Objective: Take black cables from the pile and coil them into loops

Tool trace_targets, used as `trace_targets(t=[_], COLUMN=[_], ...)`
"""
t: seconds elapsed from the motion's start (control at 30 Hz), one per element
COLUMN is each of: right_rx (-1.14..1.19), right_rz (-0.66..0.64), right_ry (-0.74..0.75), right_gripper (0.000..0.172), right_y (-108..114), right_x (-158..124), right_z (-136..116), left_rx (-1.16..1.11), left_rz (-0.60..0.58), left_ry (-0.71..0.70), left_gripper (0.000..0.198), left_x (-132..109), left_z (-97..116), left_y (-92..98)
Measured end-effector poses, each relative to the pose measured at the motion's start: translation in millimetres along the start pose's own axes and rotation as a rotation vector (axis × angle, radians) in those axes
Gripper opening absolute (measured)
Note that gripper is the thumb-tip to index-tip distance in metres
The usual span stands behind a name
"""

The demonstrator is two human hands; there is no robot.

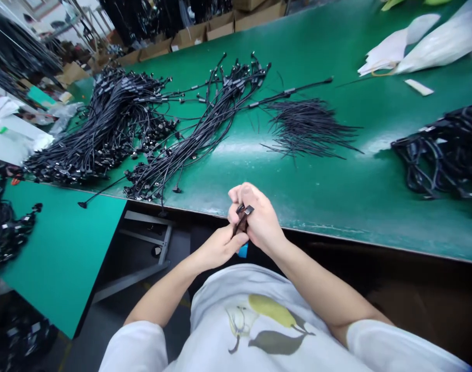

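Observation:
My two hands meet just in front of the near edge of the green table. My right hand is closed around a short black cable whose connector ends stick up between the fingers. My left hand pinches the lower part of the same cable from below. On the table beyond lie a fanned bundle of black cables, a bigger heap of cables further left, and a loose pile of thin black ties.
A tangle of black cables lies at the table's right edge. White plastic bags sit at the far right. A second green bench with more cables stands low on the left. Cardboard boxes line the far side.

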State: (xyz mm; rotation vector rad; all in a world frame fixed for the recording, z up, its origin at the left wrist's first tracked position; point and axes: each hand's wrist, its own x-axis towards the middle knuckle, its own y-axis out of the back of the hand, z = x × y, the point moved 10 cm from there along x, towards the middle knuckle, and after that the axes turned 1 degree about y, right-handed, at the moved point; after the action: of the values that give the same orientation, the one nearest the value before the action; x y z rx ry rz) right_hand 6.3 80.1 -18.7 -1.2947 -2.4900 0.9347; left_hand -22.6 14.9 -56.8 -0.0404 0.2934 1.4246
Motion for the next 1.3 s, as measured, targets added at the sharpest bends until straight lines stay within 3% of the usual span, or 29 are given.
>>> trace_targets(t=[0.07, 0.17, 0.4, 0.5, 0.67, 0.73, 0.8, 0.83, 0.9, 1.0, 1.07, 1.17, 1.3], right_rx=[0.105, 0.190, 0.097, 0.034, -0.079, -0.211, -0.500, -0.700, -1.129, -1.622, -1.822, -1.957, -2.004], right_rz=[-0.035, -0.151, -0.139, -0.095, -0.078, -0.050, -0.037, -0.072, -0.274, -0.706, -0.866, -0.899, -0.871], right_ry=[-0.037, -0.144, -0.244, -0.242, -0.178, -0.074, 0.137, 0.268, 0.526, 0.802, 0.883, 0.923, 1.066], right_gripper=[0.050, 0.057, 0.059, 0.057, 0.060, 0.059, 0.053, 0.047, 0.033, 0.027, 0.022, 0.024, 0.022], right_y=[-6, -20, -11, -2, 7, 16, 24, 21, 3, -14, -10, 0, 2], right_x=[0, -1, 7, 11, 18, 20, 17, 11, -8, -47, -62, -68, -75], right_z=[2, 4, -1, -1, -3, -17, -48, -63, -77, -51, -30, -20, -29], left_rx=[-0.066, -0.262, -0.945, -0.997, -0.862, -0.850, -0.860, -0.853, -0.784, -0.536, -0.311, -0.091, -0.192], left_rz=[-0.033, 0.023, -0.136, -0.078, -0.049, 0.017, 0.070, 0.076, 0.039, -0.073, -0.114, -0.138, -0.175], left_ry=[0.008, 0.052, 0.224, 0.205, 0.181, 0.176, 0.191, 0.205, 0.218, 0.217, 0.224, 0.220, 0.178], left_gripper=[0.063, 0.066, 0.038, 0.036, 0.033, 0.033, 0.034, 0.034, 0.037, 0.041, 0.042, 0.040, 0.043], left_x=[-3, -4, -7, -4, 2, 4, 5, 5, 6, 4, 3, 3, 11], left_z=[-6, -15, -4, -1, -1, -3, -7, -9, -11, -12, -14, -12, 1], left_y=[-5.5, -6.6, -39.9, -36.6, -36.9, -30.8, -23.6, -20.6, -16.5, -16.0, -16.9, -19.9, -28.2])
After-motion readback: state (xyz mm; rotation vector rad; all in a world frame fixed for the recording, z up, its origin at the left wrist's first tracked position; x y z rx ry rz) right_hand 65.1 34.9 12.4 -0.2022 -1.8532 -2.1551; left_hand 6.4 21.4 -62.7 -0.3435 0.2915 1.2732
